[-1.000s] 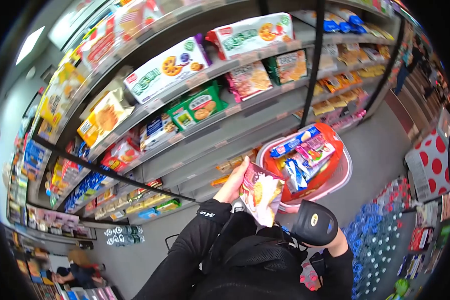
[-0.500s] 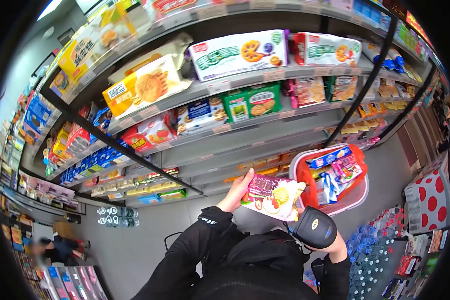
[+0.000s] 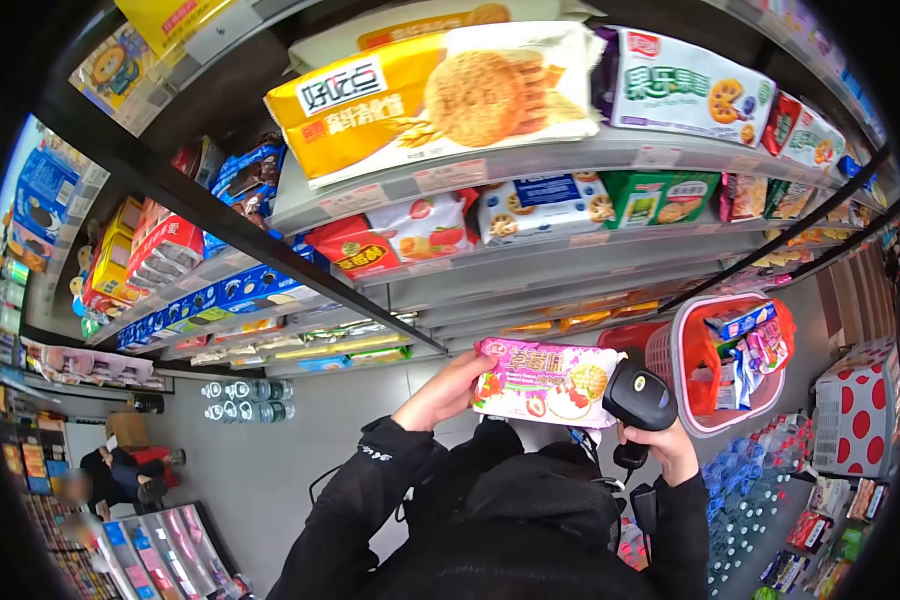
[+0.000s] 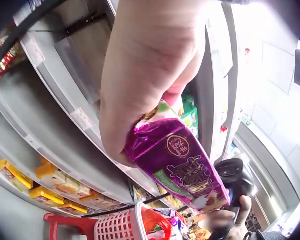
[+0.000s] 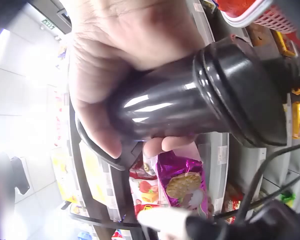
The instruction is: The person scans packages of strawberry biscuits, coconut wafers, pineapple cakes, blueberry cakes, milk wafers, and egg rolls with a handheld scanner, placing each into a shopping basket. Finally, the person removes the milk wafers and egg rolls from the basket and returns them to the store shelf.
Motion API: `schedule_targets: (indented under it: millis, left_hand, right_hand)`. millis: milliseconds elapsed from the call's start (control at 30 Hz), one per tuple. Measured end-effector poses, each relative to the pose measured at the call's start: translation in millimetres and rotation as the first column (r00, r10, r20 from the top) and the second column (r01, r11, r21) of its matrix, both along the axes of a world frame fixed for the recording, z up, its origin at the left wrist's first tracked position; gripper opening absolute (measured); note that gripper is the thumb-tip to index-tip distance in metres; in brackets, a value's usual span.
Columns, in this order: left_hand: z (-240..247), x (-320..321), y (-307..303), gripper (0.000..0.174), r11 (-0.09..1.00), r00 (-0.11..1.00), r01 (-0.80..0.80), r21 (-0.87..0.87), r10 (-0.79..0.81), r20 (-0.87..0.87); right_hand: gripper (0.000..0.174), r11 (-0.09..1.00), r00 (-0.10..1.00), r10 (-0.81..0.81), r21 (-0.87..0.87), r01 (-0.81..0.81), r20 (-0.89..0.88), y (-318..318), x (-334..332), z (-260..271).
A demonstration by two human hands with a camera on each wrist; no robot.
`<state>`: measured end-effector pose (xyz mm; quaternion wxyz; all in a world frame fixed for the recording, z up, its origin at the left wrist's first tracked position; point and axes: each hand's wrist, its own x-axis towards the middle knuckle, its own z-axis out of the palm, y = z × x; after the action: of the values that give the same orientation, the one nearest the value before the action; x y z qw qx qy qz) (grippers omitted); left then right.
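Note:
My left hand point(image 3: 438, 395) grips one end of a pink and purple strawberry biscuit packet point(image 3: 545, 383), fingers and thumb round its left edge. Its printed front faces up toward me in the head view, level and in front of my body. In my right hand point(image 3: 670, 447) is a black handheld barcode scanner point(image 3: 640, 393), its head over the packet's right end. The right wrist view shows my fingers wrapped round the scanner's handle point(image 5: 165, 100), with the packet point(image 5: 182, 180) beyond. In the left wrist view the packet's purple side point(image 4: 175, 155) hangs below my hand.
A pink and white basket point(image 3: 660, 355) lined with a red bag holds several snack packets, right of the scanner. Shelves point(image 3: 410, 185) of biscuits, including a large yellow packet point(image 3: 440, 95), stand ahead. Bottled drinks point(image 3: 750, 500) and a red-dotted box point(image 3: 855, 410) are at right.
The biscuit packet has turned from hanging tilted to lying level, front up. The scanner has come up to its right end. My view has swung left and closer to the shelf.

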<state>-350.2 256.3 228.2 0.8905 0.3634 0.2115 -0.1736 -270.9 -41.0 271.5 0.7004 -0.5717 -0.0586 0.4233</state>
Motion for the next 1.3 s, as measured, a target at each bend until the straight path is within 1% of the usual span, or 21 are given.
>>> schedule_targets:
  millis: [67, 200, 300, 333, 367, 433, 467, 533, 667, 700, 733, 767, 800, 933, 1000, 1067, 1133, 1167, 1200, 1267, 1300]
  left_hand:
    - [-5, -10, 17, 0.036, 0.999, 1.0, -0.006, 0.052, 0.008, -0.028]
    - [-32, -26, 40, 0.036, 0.998, 0.99, -0.034, 0.045, 0.04, -0.139]
    - [-50, -34, 50, 0.035, 0.995, 0.972, -0.073, 0.063, 0.085, -0.218]
    - [-57, -34, 53, 0.034, 0.991, 0.963, -0.108, 0.079, 0.124, -0.238]
    - [-66, -34, 56, 0.034, 0.99, 0.964, -0.116, 0.08, 0.131, -0.233]
    - [-88, -34, 61, 0.032, 0.977, 0.945, -0.2, 0.081, 0.214, -0.248]
    - [-99, -33, 64, 0.032, 0.975, 0.943, -0.206, 0.079, 0.219, -0.249]
    - [-111, -28, 66, 0.03, 0.959, 0.934, -0.28, 0.037, 0.281, -0.221]
    - [-141, -15, 70, 0.031, 0.949, 0.931, -0.315, 0.032, 0.315, -0.186]
    - [-143, -9, 71, 0.031, 0.951, 0.936, -0.303, 0.057, 0.309, -0.167]
    - [-161, -6, 75, 0.032, 0.951, 0.941, -0.299, 0.077, 0.307, -0.142]
    - [-179, -4, 79, 0.031, 0.949, 0.937, -0.309, 0.07, 0.316, -0.151]
    - [-193, -1, 83, 0.031, 0.945, 0.932, -0.32, 0.063, 0.326, -0.157]
    - [-204, 24, 92, 0.026, 0.91, 0.904, -0.36, 0.204, 0.394, -0.166]
    - [-208, 36, 95, 0.026, 0.883, 0.898, -0.389, 0.265, 0.427, -0.106]
    - [-220, 48, 104, 0.027, 0.866, 0.898, -0.408, 0.29, 0.438, -0.045]
    - [-233, 57, 110, 0.026, 0.758, 0.867, -0.452, 0.47, 0.497, 0.033]
    - [-250, 60, 119, 0.023, 0.653, 0.883, -0.418, 0.632, 0.456, 0.113]
    - [-245, 62, 119, 0.019, 0.588, 0.885, -0.352, 0.729, 0.462, 0.055]
    - [-227, 68, 115, 0.017, 0.55, 0.877, -0.293, 0.782, 0.481, -0.009]
    - [-238, 68, 121, 0.017, 0.556, 0.883, -0.283, 0.782, 0.469, -0.013]
  right_hand:
    - [0.04, 1.0, 1.0, -0.006, -0.03, 0.005, -0.018, 15, 4, -11]
    - [0.039, 0.99, 0.988, 0.107, -0.082, -0.116, -0.112, 36, 18, -28]
    - [0.037, 0.958, 0.971, 0.186, -0.194, -0.213, -0.148, 54, 27, -32]
    - [0.042, 0.937, 0.971, 0.224, -0.254, -0.239, -0.084, 59, 30, -42]
    - [0.044, 0.926, 0.957, 0.286, -0.27, -0.265, 0.044, 63, 34, -52]
    - [0.049, 0.904, 0.897, 0.367, -0.323, -0.28, 0.248, 73, 42, -63]
    - [0.046, 0.864, 0.862, 0.45, -0.356, -0.355, 0.232, 77, 47, -65]
    - [0.045, 0.825, 0.796, 0.546, -0.331, -0.458, 0.261, 82, 54, -83]
    - [0.046, 0.75, 0.724, 0.648, -0.361, -0.554, 0.237, 103, 66, -107]
    - [0.046, 0.768, 0.73, 0.63, -0.358, -0.531, 0.267, 106, 68, -121]
    - [0.046, 0.785, 0.735, 0.61, -0.354, -0.509, 0.296, 111, 70, -132]
    - [0.045, 0.753, 0.736, 0.636, -0.396, -0.526, 0.232, 115, 74, -137]
    - [0.045, 0.783, 0.751, 0.604, -0.373, -0.498, 0.266, 117, 76, -151]
    - [0.045, 0.832, 0.762, 0.537, -0.374, -0.409, 0.362, 133, 85, -199]
    - [0.046, 0.813, 0.764, 0.554, -0.411, -0.412, 0.33, 142, 92, -209]
    - [0.047, 0.841, 0.76, 0.518, -0.394, -0.37, 0.393, 152, 96, -225]
    - [0.049, 0.874, 0.773, 0.466, -0.361, -0.326, 0.43, 162, 98, -232]
    - [0.049, 0.877, 0.773, 0.46, -0.36, -0.319, 0.437, 166, 99, -233]
    - [0.051, 0.874, 0.768, 0.464, -0.372, -0.314, 0.441, 169, 100, -238]
    - [0.057, 0.886, 0.799, 0.438, -0.348, -0.306, 0.412, 177, 99, -235]
    - [0.062, 0.878, 0.799, 0.445, -0.371, -0.302, 0.405, 179, 99, -243]
